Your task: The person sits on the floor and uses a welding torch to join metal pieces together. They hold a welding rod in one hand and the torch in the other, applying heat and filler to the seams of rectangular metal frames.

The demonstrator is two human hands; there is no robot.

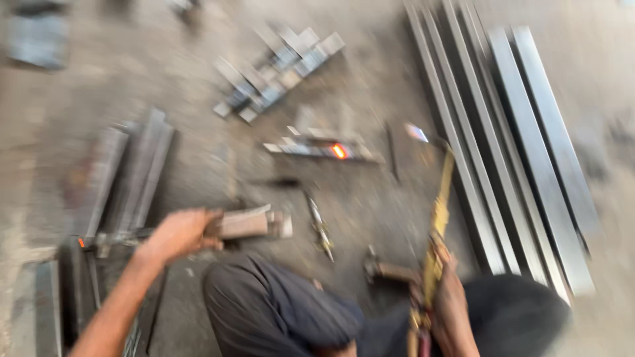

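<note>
Frame heavily motion-blurred. The person crouches on a concrete floor (198, 165), dark trousers over both knees at the bottom edge.

Landmark: the glowing steel piece (324, 149), a flat bar lying on the floor with an orange-hot spot near its right end.

Left hand (175, 235), below-left of the glowing piece and well apart from it: grip clenched around the handle end of a hammer (248, 225). The hammer's pale blocky head points right, toward the glowing piece, low over the floor; blur hides whether it touches.

Right hand (450, 297), below-right of the glowing piece: grip closed around the lower body of a brass cutting torch (436, 225). The torch runs up and slightly right from the hand, and its tip ends right of the glowing piece, with a small pale flame (417, 132) just beside the tip. The tip is near the glowing piece but apart from it.

Around the glowing piece:
- above it, a cluster of short cut steel blocks (278, 69) in a slanted row
- far right, a bundle of long steel bars (516, 152) lying side by side, running top to bottom
- far left, several shorter grey bars (132, 172) stacked together
- below it, a small slim tool (321, 228) on the floor between hammer head and torch, kind unclear
- below-right, a second hammer-like tool (383, 268) lying by the right knee, blurred
</note>
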